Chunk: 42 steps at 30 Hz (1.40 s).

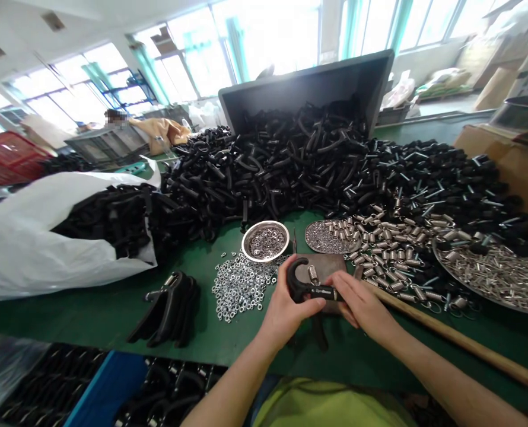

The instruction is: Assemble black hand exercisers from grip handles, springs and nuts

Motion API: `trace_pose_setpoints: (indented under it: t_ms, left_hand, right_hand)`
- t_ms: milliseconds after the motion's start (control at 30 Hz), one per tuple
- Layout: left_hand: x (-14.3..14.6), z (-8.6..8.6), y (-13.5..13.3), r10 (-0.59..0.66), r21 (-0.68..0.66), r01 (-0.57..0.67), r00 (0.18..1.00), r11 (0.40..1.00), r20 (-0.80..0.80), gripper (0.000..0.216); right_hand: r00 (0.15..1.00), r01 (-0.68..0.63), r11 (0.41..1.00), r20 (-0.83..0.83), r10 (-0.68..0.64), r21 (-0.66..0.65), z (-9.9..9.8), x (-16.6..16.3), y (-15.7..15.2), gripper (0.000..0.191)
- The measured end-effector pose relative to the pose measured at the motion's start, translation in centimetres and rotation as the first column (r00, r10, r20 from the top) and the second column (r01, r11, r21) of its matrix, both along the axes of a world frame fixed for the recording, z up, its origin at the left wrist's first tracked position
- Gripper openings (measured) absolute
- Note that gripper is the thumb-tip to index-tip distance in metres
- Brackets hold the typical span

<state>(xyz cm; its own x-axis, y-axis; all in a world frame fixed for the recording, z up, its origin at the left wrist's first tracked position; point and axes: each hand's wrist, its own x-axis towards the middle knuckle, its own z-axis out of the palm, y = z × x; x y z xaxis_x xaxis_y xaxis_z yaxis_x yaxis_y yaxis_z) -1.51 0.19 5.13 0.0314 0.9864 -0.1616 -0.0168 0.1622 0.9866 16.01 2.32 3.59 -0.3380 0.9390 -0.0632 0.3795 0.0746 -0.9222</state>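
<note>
A black hand grip strengthener (321,292), with a curved hook-like part, pale lettering and a coiled metal spring (312,274), is held over a flat metal block (335,264). My left hand (279,311) is closed around its curved left side, thumb along the lower edge. At its right end, the fingers of my right hand (357,299) are closed on it; their tips are partly hidden. Another black handle part (320,335) hangs below. Beside my right hand lies a hammer with a long wooden handle (460,333).
Loose nuts (239,290) lie by a steel bowl (265,242) of small parts. Springs (393,252) and a tray of metal pins (499,276) lie right. Black handles (268,160) heap behind, spilling from a grey bin (306,77). Several assembled grips (170,308) stand left.
</note>
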Motion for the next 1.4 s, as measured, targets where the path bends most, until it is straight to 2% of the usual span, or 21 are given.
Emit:
trace_pose_setpoints:
  t_ms: [67, 133, 200, 300, 400, 500, 600, 700, 767, 833, 933, 1000, 1067, 1133, 1267, 1400]
  left_hand:
    - [-0.1, 0.4, -0.2, -0.013, 0.086, 0.02, 0.997, 0.996, -0.078, 0.09]
    - [0.1, 0.4, -0.5, -0.067, 0.096, 0.078, 0.991, 0.992, -0.115, 0.088]
    - [0.4, 0.1, -0.9, -0.069, 0.091, 0.081, 0.99, 0.993, -0.124, 0.083]
    - [0.6, -0.9, -1.5, 0.007, 0.097, 0.002, 0.996, 0.995, -0.093, 0.081]
    - [0.3, -1.4, -2.0, -0.008, 0.115, 0.021, 0.993, 0.993, -0.118, 0.079]
    - [-0.3, -1.3, -2.1, -0.07, 0.144, 0.098, 0.979, 0.985, -0.192, 0.076]
    - [-0.5, -1.5, -1.6, -0.115, 0.154, 0.147, 0.973, 0.977, -0.2, 0.076]
    - [0.0, -2.8, -0.6, -0.134, 0.099, 0.152, 0.977, 0.983, -0.169, 0.076]
    - [0.4, -4.1, 0.5, -0.135, 0.062, 0.148, 0.975, 0.987, -0.178, 0.077]
    - [0.4, -5.2, 1.8, -0.115, 0.083, 0.141, 0.958, 0.986, -0.262, 0.074]
    - [-1.4, -5.9, 4.5, 0.033, 0.262, 0.109, 0.875, 0.959, -0.484, 0.054]
    - [-3.8, -5.6, 6.7, 0.183, 0.352, 0.08, 0.736, 0.933, -0.651, 0.035]
    - [-6.5, -5.1, 9.1, 0.256, 0.326, 0.043, 0.528, 0.944, -0.81, 0.025]
    - [-8.8, -4.9, 11.4, 0.242, 0.272, 0.011, 0.423, 0.962, -0.873, 0.02]
    - [-10.6, -5.6, 14.5, 0.157, 0.173, 0.012, 0.364, 0.985, -0.918, 0.008]
    - [-10.3, -6.5, 15.1, 0.166, 0.171, -0.015, 0.341, 0.985, -0.925, 0.009]
  right_hand:
    - [0.991, -0.125, 0.974, -0.07, 0.114, -0.188, 0.2, -0.5, 0.4, 0.045]
    - [0.977, -0.207, 0.95, -0.099, 0.189, -0.232, 0.7, -1.2, 0.8, 0.044]
    - [0.984, -0.176, 0.97, -0.052, 0.17, -0.166, 1.1, -1.9, 0.9, 0.039]
    - [0.992, -0.06, 0.997, 0.111, 0.055, 0.041, 1.6, -2.7, 0.6, 0.028]
    - [0.958, -0.11, 0.982, 0.279, 0.063, 0.156, 2.1, -2.8, 0.0, 0.024]
    - [0.898, -0.235, 0.952, 0.419, 0.135, 0.196, 2.5, -2.6, -0.3, 0.023]
    - [0.852, -0.31, 0.923, 0.496, 0.165, 0.226, 2.2, -2.6, 0.3, 0.025]
    - [0.805, -0.325, 0.923, 0.572, 0.156, 0.206, 1.1, -2.8, 1.9, 0.029]
    - [0.719, -0.352, 0.923, 0.676, 0.162, 0.153, 0.3, -2.9, 3.4, 0.034]
    - [0.624, -0.376, 0.921, 0.764, 0.166, 0.106, -0.3, -2.9, 5.0, 0.04]
    - [0.562, -0.399, 0.911, 0.814, 0.148, 0.11, -0.2, -3.1, 7.4, 0.038]
    - [0.559, -0.417, 0.897, 0.819, 0.128, 0.145, 0.3, -3.9, 8.8, 0.031]
    - [0.579, -0.44, 0.877, 0.808, 0.111, 0.195, 0.8, -5.6, 10.1, 0.025]
    - [0.6, -0.468, 0.851, 0.793, 0.109, 0.237, 1.1, -8.0, 11.4, 0.023]
    - [0.603, -0.486, 0.835, 0.79, 0.108, 0.257, 0.7, -13.3, 13.6, 0.023]
    - [0.609, -0.46, 0.852, 0.787, 0.097, 0.251, -0.4, -15.9, 14.8, 0.034]
